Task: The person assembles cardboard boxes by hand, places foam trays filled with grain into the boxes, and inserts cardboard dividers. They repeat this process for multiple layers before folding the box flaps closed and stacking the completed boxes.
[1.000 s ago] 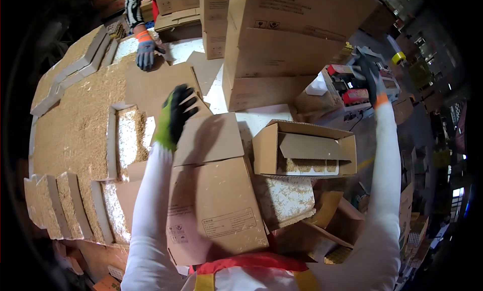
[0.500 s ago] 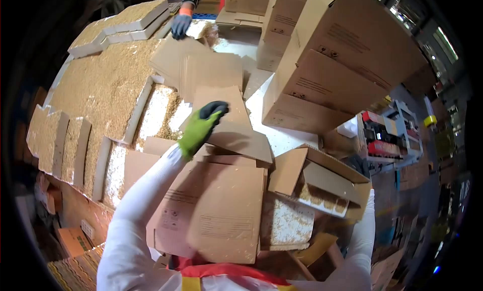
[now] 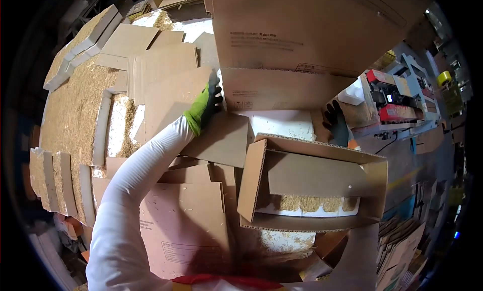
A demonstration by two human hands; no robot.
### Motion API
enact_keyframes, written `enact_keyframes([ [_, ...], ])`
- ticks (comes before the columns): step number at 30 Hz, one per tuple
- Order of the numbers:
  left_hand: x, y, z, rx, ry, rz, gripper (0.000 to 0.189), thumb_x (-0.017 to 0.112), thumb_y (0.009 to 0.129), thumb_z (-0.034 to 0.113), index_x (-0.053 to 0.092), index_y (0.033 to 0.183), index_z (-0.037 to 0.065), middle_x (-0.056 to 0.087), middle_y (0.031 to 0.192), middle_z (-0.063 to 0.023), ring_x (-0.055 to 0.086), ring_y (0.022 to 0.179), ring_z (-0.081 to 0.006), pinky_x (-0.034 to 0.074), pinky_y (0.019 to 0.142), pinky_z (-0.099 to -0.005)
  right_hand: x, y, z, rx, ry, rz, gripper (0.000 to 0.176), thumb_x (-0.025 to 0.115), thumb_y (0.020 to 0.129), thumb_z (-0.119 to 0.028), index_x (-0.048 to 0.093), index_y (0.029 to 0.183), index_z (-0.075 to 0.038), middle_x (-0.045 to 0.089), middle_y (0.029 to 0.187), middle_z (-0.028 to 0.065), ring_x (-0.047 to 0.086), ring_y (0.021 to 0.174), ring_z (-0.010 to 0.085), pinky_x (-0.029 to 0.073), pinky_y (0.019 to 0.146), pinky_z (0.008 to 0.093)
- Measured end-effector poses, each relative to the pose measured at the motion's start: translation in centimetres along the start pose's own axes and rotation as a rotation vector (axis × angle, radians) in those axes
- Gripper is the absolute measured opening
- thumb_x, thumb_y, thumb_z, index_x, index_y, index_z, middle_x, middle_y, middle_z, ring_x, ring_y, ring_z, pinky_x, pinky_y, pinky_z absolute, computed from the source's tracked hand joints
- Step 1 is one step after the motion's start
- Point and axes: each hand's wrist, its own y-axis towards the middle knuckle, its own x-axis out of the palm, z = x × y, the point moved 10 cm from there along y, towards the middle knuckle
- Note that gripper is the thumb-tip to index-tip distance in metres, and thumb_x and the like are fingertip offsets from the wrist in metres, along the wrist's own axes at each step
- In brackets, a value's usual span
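My left hand (image 3: 204,107), in a green glove with dark fingers, is open beside the left edge of a large cardboard box (image 3: 287,49). Its fingers point up along that edge, above flat cardboard sheets (image 3: 168,67). Near the large box's lower right corner, my right hand (image 3: 336,124) is open in a dark glove, fingers spread. My right forearm passes behind an open carton (image 3: 314,145) and is partly hidden. Inside that carton a cardboard flap (image 3: 312,175) lies over a white foam tray (image 3: 302,210) with straw-coloured filling.
Straw-coloured shavings (image 3: 75,125) spread over the left side, with white foam pieces (image 3: 100,132) among them. Printed flattened cartons (image 3: 186,225) lie in front of me. A red and grey machine (image 3: 397,97) stands at the right, and stacked cardboard (image 3: 402,251) is at lower right.
My left hand has moved up to the large box's edge, and my right hand has come into view beside it. The view has shifted; the other person's gloved hand is out of sight.
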Motion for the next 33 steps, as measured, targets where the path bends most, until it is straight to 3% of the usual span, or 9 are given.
enact_keyframes([
  [8, 1.2, -1.3, 0.8, -0.054, 0.132, 0.004, 0.079, 0.026, 0.091, 0.072, 0.045, 0.135, 0.009, 0.057, 0.12, -0.0105, 0.057, 0.096, -0.0206, 0.046, 0.074, -0.0314, 6.0, 4.5, 0.0, -0.025, -0.132, -0.042, 0.053, 0.045, 0.097, -0.042, 0.044, 0.14, -0.01, 0.051, 0.136, 0.0104, 0.052, 0.119, 0.0266, 0.044, 0.099, 0.044],
  [12, 2.5, -3.3, 2.2, 0.055, 0.076, -0.039, 0.071, 0.036, 0.093, 0.065, 0.039, 0.138, 0.011, 0.053, 0.127, -0.009, 0.056, 0.108, -0.0206, 0.048, 0.085, -0.034, 9.6, 6.7, 0.2, -0.064, -0.217, -0.073, 0.052, 0.045, 0.098, -0.04, 0.044, 0.14, -0.01, 0.052, 0.136, 0.0107, 0.053, 0.118, 0.0264, 0.045, 0.098, 0.044],
  [16, -0.6, 0.2, 0.0, 0.115, 0.031, -0.034, 0.064, 0.043, 0.094, 0.06, 0.044, 0.135, 0.011, 0.056, 0.121, -0.0093, 0.057, 0.1, -0.0203, 0.049, 0.081, -0.0338, 13.2, 7.9, 0.7, -0.09, -0.271, -0.111, 0.051, 0.046, 0.098, -0.039, 0.044, 0.14, -0.009, 0.052, 0.135, 0.0111, 0.054, 0.117, 0.0262, 0.046, 0.097, 0.044],
  [20, -2.6, -1.7, -1.6, -0.124, -0.177, 0.008, 0.052, 0.049, 0.095, 0.051, 0.054, 0.128, 0.011, 0.061, 0.118, -0.0075, 0.058, 0.104, -0.0205, 0.049, 0.085, -0.033, 11.2, 6.2, 1.6, -0.088, -0.287, -0.137, 0.05, 0.046, 0.098, -0.037, 0.044, 0.14, -0.009, 0.052, 0.134, 0.0114, 0.054, 0.117, 0.0261, 0.046, 0.096, 0.044],
  [23, -3.8, -7.3, 2.4, 0.321, 0.475, -0.217, 0.056, 0.054, 0.094, 0.044, 0.049, 0.138, 0.009, 0.057, 0.133, -0.0073, 0.052, 0.122, -0.0244, 0.042, 0.102, -0.0348, 4.2, 1.8, 1.2, -0.068, -0.229, -0.067, 0.05, 0.046, 0.098, -0.036, 0.043, 0.14, -0.009, 0.052, 0.134, 0.0116, 0.055, 0.116, 0.0259, 0.047, 0.095, 0.044],
  [26, -3.2, -13.4, 1.7, 0.452, 1.599, -0.372, 0.062, 0.061, 0.086, 0.053, 0.047, 0.141, 0.028, 0.044, 0.146, -0.0069, 0.036, 0.137, -0.0318, 0.023, 0.113, -0.0554, -4.1, -5.7, 2.1, 0.03, -0.208, 0.102, 0.049, 0.046, 0.098, -0.034, 0.043, 0.139, -0.009, 0.052, 0.134, 0.0119, 0.055, 0.115, 0.0258, 0.048, 0.094, 0.044],
  [28, -7.3, -13.1, 2.0, 0.424, 1.631, -0.297, 0.066, 0.064, 0.081, 0.053, 0.045, 0.141, 0.033, 0.033, 0.153, -0.0049, 0.026, 0.141, -0.0385, 0.016, 0.111, -0.0658, -7.8, -11.0, 2.9, 0.09, -0.196, 0.23, 0.049, 0.047, 0.098, -0.034, 0.043, 0.139, -0.009, 0.052, 0.133, 0.012, 0.055, 0.115, 0.0257, 0.048, 0.094, 0.044],
  [30, -12.5, -13.1, 1.2, 0.367, 1.92, -0.202, 0.067, 0.068, 0.079, 0.045, 0.045, 0.141, 0.033, 0.032, 0.154, -0.0046, 0.024, 0.142, -0.0379, 0.017, 0.11, -0.0661, -9.1, -16.7, 4.5, 0.163, -0.162, 0.331, 0.048, 0.047, 0.098, -0.033, 0.043, 0.139, -0.008, 0.052, 0.133, 0.0122, 0.056, 0.114, 0.0256, 0.048, 0.093, 0.044],
  [33, -20.0, -14.6, 0.7, 0.262, 1.691, 0.056, 0.067, 0.076, 0.074, 0.029, 0.051, 0.136, 0.029, 0.036, 0.152, -0.0027, 0.028, 0.141, -0.0343, 0.023, 0.109, -0.0615, -5.8, -26.1, 8.1, 0.316, -0.094, 0.352, 0.048, 0.047, 0.098, -0.031, 0.043, 0.139, -0.008, 0.053, 0.133, 0.0124, 0.056, 0.114, 0.0255, 0.049, 0.093, 0.044],
])
